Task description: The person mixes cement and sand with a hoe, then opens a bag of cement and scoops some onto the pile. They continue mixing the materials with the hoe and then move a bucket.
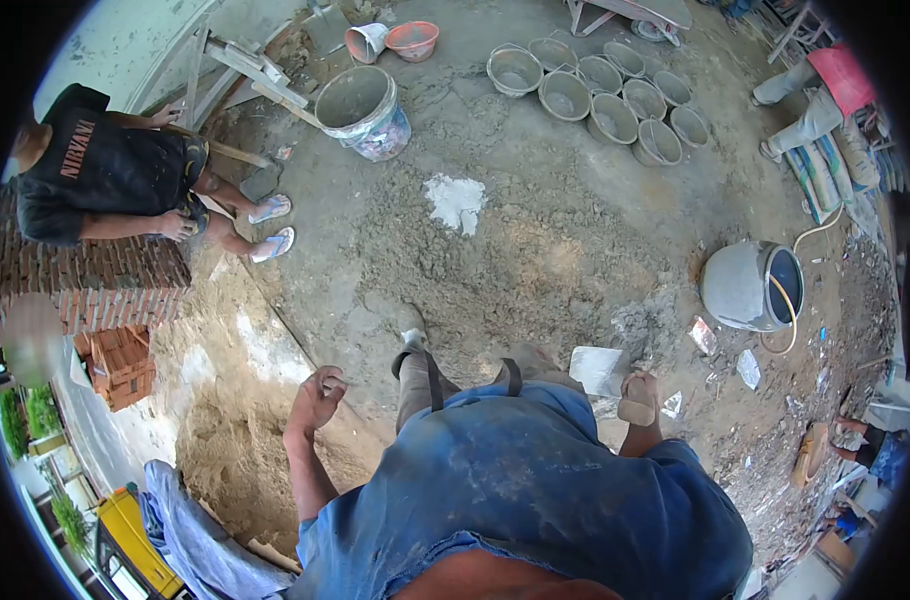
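Note:
My right hand [645, 392] is wrapped around the thick wooden handle of what looks like a hoe, its handle end facing me. Beside that hand the hoe's flat, pale metal blade [597, 371] lies over the wet mortar; how the handle joins it is hidden. My left hand [318, 396] hangs at my left side with its fingers curled in, and no object shows in it. Below and ahead of me spreads a wide patch of grey wet mortar [435, 260], with a whitish puddle [456, 203] in it. My feet stand at its near edge.
Several buckets [613, 118] cluster at the far side, near a wheelbarrow [645, 12]. A large tub [360, 112] stands far left. A grey drum [740, 285] with a hose lies right. One person [105, 175] stands left by bricks [115, 368]; another [825, 95] is far right.

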A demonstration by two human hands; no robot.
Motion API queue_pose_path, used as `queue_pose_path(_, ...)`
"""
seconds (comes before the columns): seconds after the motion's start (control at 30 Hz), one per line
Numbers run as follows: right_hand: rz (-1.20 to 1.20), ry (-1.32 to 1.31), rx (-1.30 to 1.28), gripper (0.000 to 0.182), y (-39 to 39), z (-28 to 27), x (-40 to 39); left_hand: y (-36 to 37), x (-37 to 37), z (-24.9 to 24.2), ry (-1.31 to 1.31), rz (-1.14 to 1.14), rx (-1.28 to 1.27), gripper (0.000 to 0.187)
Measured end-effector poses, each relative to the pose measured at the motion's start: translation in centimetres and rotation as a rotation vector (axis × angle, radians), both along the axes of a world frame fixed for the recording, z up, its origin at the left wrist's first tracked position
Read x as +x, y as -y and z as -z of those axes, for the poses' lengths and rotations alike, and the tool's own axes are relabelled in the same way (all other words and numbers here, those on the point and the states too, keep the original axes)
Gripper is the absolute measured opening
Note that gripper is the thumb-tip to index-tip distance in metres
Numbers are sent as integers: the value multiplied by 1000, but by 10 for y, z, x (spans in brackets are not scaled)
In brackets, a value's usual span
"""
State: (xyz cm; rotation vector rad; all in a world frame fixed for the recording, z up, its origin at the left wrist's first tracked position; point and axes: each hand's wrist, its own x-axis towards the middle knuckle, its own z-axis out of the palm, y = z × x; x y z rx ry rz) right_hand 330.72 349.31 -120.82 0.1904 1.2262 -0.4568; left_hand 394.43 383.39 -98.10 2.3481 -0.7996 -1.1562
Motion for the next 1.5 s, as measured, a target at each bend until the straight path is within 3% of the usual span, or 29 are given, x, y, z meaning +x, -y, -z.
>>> queue_pose_path(0.03,131,16,94,44,-2,2,14,-4,25,10,9,12,-40,32)
queue_pose_path(0.07,-22,88,49,50,-8,4,22,1,40,-6,31,21,42,31)
queue_pose_path(0.17,-71,101,-74,53,-15,-4,71,-15,101,-5,23,21,11,29)
queue_pose_path(0.2,-80,60,-162,27,-18,-13,90,-22,120,-2,50,36,13,30)
queue_pose_path(0.23,-76,9,-258,16,-24,-38,124,-23,137,-5,70,53,29,29)
queue_pose_path(0.3,280,21,-75,14,-35,-75,181,-29,178,15,29,60,9,29)
queue_pose_path(0.47,415,193,-25,24,-36,-89,237,10,219,1,138,179,-114,25)
queue_pose_path(0.53,305,171,-123,23,-39,-92,249,19,216,-1,139,183,-157,23)
queue_pose_path(0.7,326,61,-219,24,-45,-76,251,7,190,20,42,194,-133,25)
queue_pose_path(0.8,330,97,-76,21,-60,-48,227,-16,174,42,-18,190,-29,24)
queue_pose_path(0.9,255,-99,-238,27,-82,-37,206,-26,150,42,-3,198,37,24)
queue_pose_path(1.0,344,-93,-78,25,-105,-31,178,-37,141,62,4,210,-15,25)
queue_pose_path(1.17,126,-401,-148,21,-147,-12,127,-25,121,65,-68,189,-48,26)
queue_pose_path(1.3,138,-416,-112,19,-176,2,81,2,105,58,-53,259,-40,23)
queue_pose_path(1.37,70,-438,-216,17,-192,-2,57,14,99,52,-10,318,-34,23)
queue_pose_path(1.4,325,-333,-205,16,-200,6,52,21,93,45,15,328,-11,23)
queue_pose_path(1.43,320,-338,-190,16,-204,-7,47,30,89,39,7,332,-13,24)
queue_pose_path(1.5,1198,2,-159,14,-199,-65,52,37,94,50,1,384,-50,27)
